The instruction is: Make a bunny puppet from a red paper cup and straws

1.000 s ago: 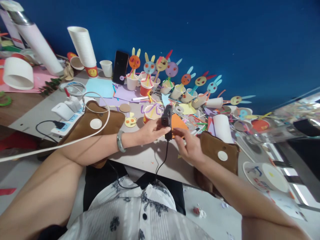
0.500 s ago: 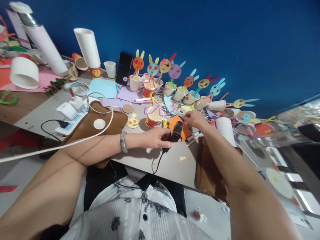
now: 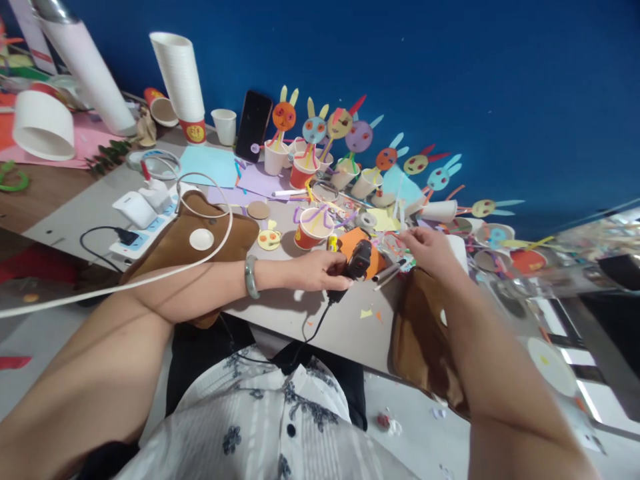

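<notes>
My left hand (image 3: 320, 272) is wrapped around a black glue gun (image 3: 359, 260) with a cord, held low over the table's front edge. Under and behind it lies orange paper (image 3: 353, 240). My right hand (image 3: 425, 250) is further right, fingers pinched together over cluttered craft scraps; what they hold, if anything, I cannot make out. Just beyond its fingertips a light blue paper piece (image 3: 400, 190) leans by the cups. A paper cup with purple pipe-cleaner arms (image 3: 313, 230) stands left of the glue gun, beside a round yellow paper face (image 3: 269, 240).
Paper-cup rabbit figures (image 3: 284, 117) line the blue wall. A stack of cups (image 3: 180, 80), a phone (image 3: 253, 127) and a white bottle (image 3: 87, 73) stand at the back left. A power strip (image 3: 150, 230) and white cable (image 3: 150, 288) lie left. Brown pouches (image 3: 415, 333) sit at the table edge.
My right hand has moved right, away from the orange paper and tape roll. The light blue paper has shifted right to the cups. My left hand still grips the glue gun.
</notes>
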`<action>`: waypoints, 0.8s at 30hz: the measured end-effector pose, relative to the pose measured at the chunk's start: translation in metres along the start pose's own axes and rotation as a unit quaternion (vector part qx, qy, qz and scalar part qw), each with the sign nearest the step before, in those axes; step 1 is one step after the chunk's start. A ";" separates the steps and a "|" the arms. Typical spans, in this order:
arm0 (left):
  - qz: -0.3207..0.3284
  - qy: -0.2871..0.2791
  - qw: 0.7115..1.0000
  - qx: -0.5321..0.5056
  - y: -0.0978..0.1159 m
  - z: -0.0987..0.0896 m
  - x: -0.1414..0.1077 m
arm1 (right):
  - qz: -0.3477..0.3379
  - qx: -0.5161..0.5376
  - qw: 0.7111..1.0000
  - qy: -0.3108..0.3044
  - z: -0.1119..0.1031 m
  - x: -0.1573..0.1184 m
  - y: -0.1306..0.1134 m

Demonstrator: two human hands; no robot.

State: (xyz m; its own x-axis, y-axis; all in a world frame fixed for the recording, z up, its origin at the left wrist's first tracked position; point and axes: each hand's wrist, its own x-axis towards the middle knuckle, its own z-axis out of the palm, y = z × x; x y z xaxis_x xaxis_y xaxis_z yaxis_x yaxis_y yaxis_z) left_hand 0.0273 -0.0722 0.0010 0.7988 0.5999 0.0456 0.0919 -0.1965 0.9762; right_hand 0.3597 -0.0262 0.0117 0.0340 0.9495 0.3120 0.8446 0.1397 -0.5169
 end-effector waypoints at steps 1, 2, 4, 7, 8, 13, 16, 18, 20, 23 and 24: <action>-0.001 0.003 1.000 0.005 0.000 0.000 0.000 | 0.010 0.000 1.000 0.002 -0.001 -0.002 0.000; -0.002 0.007 1.000 0.009 0.001 0.000 0.000 | 0.023 -0.004 1.000 0.000 -0.002 -0.004 0.000; 0.002 0.015 1.000 0.012 0.002 0.000 -0.001 | 0.043 -0.014 0.999 0.000 -0.003 -0.008 -0.002; 0.015 0.020 1.000 -0.005 0.005 -0.001 -0.002 | 0.057 -0.021 0.998 0.004 -0.003 -0.015 -0.005; 0.018 0.020 1.000 -0.010 0.006 -0.001 -0.002 | 0.059 -0.022 0.998 0.005 -0.003 -0.017 -0.005; 0.038 0.020 0.999 -0.005 0.003 -0.001 -0.002 | 0.066 -0.006 0.998 -0.014 -0.004 -0.028 -0.006; 0.062 0.006 0.998 -0.009 0.001 -0.001 -0.002 | 0.069 0.011 0.998 -0.012 -0.002 -0.035 -0.007; 0.075 -0.009 0.997 -0.014 0.002 -0.002 -0.003 | 0.070 0.027 0.997 -0.013 0.000 -0.041 -0.010; 0.085 -0.025 0.996 -0.015 0.003 -0.002 -0.004 | 0.075 0.061 0.995 -0.021 0.002 -0.047 -0.015; 0.107 -0.036 0.994 0.006 0.002 -0.002 -0.004 | 0.082 0.128 0.988 -0.038 0.006 -0.058 -0.026; 0.124 -0.029 0.992 0.019 0.002 -0.002 -0.004 | 0.083 0.146 0.985 -0.047 0.007 -0.062 -0.031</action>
State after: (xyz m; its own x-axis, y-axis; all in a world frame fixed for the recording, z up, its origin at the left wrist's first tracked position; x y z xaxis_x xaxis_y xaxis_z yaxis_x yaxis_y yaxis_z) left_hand 0.0234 -0.0736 0.0026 0.8325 0.4836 0.2703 -0.0901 -0.3632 0.9273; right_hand 0.3276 -0.0875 0.0023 0.0981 0.9858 0.1363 0.6406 0.0422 -0.7667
